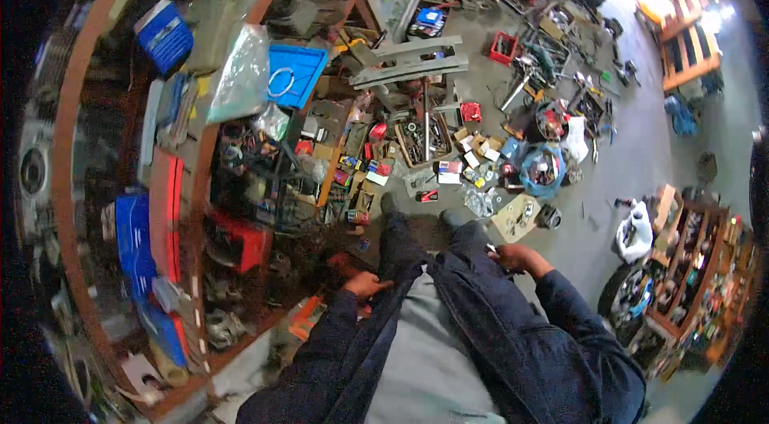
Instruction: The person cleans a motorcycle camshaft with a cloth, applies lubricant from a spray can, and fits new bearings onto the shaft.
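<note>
My left hand (368, 285) is beside my left thigh, against the edge of my dark jacket (320, 352). Its index finger stretches to the right, and no object shows in it. Over my right thigh, my right hand (517, 257) is closed, with a tiny white piece (491, 248) at the fingertips, too small to name. Just past my shoes lie a red-and-black small box (428, 195), a clear plastic bag (481, 202) and a piece of cardboard (517, 218) with small metal parts on it.
A brown metal rack (204, 191) with a blue tray (296, 75) runs along my left. Ahead are a grey metal frame (412, 63), a red crate (503, 48) and scattered tools. To my right stand a white jug (634, 233), a tyre (621, 289) and a wooden shelf unit (689, 264).
</note>
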The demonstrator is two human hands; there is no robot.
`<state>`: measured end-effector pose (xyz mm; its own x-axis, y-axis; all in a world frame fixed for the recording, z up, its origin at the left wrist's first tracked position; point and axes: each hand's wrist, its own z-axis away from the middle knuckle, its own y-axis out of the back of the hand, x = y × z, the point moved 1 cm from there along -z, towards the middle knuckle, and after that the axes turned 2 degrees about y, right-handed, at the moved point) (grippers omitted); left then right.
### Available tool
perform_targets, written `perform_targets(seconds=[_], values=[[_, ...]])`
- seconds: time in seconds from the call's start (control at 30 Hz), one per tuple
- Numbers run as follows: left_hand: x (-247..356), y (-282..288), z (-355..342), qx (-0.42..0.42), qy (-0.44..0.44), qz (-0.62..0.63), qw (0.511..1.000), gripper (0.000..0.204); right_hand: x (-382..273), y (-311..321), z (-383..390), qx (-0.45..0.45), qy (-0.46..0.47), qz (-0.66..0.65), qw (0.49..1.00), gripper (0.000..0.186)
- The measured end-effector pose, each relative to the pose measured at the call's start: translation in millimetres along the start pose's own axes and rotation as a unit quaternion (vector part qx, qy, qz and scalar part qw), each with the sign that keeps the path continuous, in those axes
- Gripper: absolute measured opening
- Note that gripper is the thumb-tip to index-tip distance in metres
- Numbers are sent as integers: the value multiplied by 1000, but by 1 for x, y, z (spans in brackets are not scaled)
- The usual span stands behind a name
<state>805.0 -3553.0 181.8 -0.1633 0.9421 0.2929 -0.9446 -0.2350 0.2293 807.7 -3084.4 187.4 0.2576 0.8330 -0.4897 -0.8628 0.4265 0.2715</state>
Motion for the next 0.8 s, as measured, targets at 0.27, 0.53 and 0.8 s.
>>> perform_targets(seconds=[0.27, 0.53, 0.8], values=[[-32, 119, -41, -185, -122, -56, 974, 60, -68, -104, 18, 47, 10, -497, 867, 34], [-61, 124, -17, -304, -242, -50, 920, 27, -126, -133, 63, -34, 11, -597, 801, 19], [49, 111, -185, -401, -251, -238, 849, 37, -12, -127, -124, -91, 58, -452, 885, 26]])
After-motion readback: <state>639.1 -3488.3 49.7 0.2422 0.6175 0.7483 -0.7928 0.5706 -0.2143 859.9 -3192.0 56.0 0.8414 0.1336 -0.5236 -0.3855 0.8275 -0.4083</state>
